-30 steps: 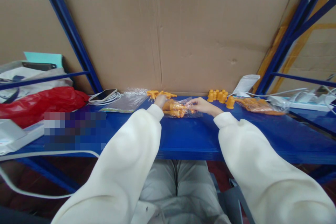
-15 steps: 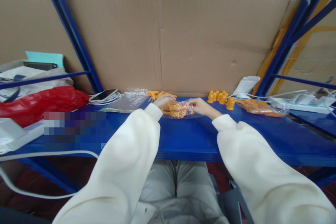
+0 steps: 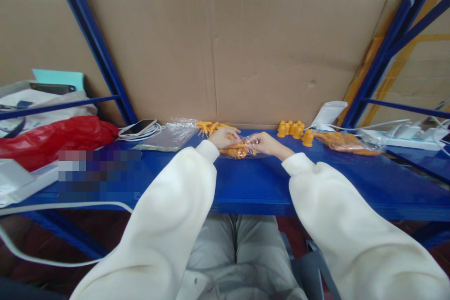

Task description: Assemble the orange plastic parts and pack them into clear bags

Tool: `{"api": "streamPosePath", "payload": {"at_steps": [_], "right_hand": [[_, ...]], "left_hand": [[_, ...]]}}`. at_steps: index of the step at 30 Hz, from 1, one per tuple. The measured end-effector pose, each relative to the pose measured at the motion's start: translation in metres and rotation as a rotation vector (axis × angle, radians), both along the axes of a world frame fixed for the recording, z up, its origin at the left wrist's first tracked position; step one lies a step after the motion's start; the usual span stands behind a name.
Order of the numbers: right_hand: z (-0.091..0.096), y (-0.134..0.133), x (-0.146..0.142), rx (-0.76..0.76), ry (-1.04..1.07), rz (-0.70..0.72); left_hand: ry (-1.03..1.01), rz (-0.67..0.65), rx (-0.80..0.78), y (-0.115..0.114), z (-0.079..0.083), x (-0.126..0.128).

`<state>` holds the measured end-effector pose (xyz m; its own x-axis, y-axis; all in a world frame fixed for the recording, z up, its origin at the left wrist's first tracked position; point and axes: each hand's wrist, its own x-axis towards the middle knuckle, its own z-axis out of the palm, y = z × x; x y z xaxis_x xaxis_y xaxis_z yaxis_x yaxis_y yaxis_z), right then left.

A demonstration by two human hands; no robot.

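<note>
A clear plastic bag (image 3: 253, 149) with several orange pieces (image 3: 239, 151) in it lies on the blue shelf. My right hand (image 3: 266, 143) pinches the right side of this bag between thumb and fingers. Over the bag's left part, my left hand (image 3: 225, 138) has its fingers bent together; what they hold, if anything, is hidden. Just behind the left hand, several loose orange figures with thin limbs (image 3: 208, 127) lie against the cardboard.
Several orange cup-shaped pieces (image 3: 291, 129) stand at the back right, beside another filled bag (image 3: 348, 144) and a white power strip (image 3: 409, 137). To the left are a flat clear packet (image 3: 168, 138), a phone (image 3: 140, 127) and red plastic (image 3: 66, 136). Cardboard (image 3: 263, 56) closes the back.
My left hand has shifted slightly right over the bag, and its fingers have drawn together. The right hand keeps its pinch on the bag, moving slightly left.
</note>
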<state>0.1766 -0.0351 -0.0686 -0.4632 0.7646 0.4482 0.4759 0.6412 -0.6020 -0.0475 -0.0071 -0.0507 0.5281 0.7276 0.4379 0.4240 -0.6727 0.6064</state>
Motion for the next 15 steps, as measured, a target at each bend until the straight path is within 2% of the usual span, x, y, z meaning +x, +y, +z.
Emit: {"api": "streamPosePath", "payload": {"at_steps": [5,11,15], "right_hand": [[0.003,-0.004,-0.003,-0.009,0.034,0.009],[0.005,-0.006,-0.001,-0.288,0.263,0.035],[0.005,-0.01,-0.005,-0.385,0.405,-0.003]], "left_hand": [[-0.102,0.006,-0.028,-0.008,0.001,0.004],[-0.206,0.019,-0.102,-0.014,0.003,0.007],[-0.212,0.014,-0.11,-0.013,0.004,0.007]]}}
